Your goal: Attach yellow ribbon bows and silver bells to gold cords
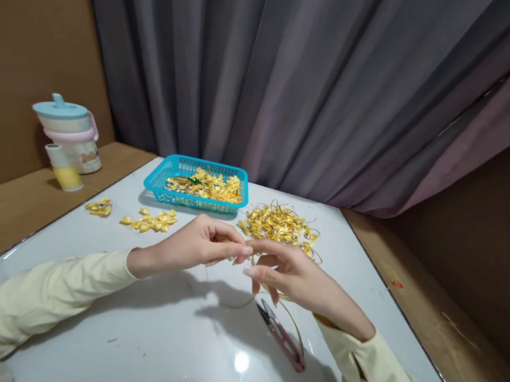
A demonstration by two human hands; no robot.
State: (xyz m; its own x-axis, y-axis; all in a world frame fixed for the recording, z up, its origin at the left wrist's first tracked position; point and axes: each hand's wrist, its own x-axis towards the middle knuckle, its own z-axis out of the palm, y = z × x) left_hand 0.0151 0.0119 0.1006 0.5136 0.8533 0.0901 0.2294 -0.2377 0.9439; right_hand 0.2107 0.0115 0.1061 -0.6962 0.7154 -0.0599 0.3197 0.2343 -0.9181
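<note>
Pinching half-hidden silvery piece point(248, 251) above table point(150, 349) middle: left hand point(197, 243) grip clamped on it; right hand point(292, 275) thumb apart, hold unclear. Corded yellow bows point(274, 222) near far right corner look done; loose yellow bows point(152, 221) toward left edge seem pending.

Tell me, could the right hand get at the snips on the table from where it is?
Probably yes: the snips lie on the table close to the right hand, on its near side, mostly uncovered. A thin gold cord curving beside them might snag, though.
</note>
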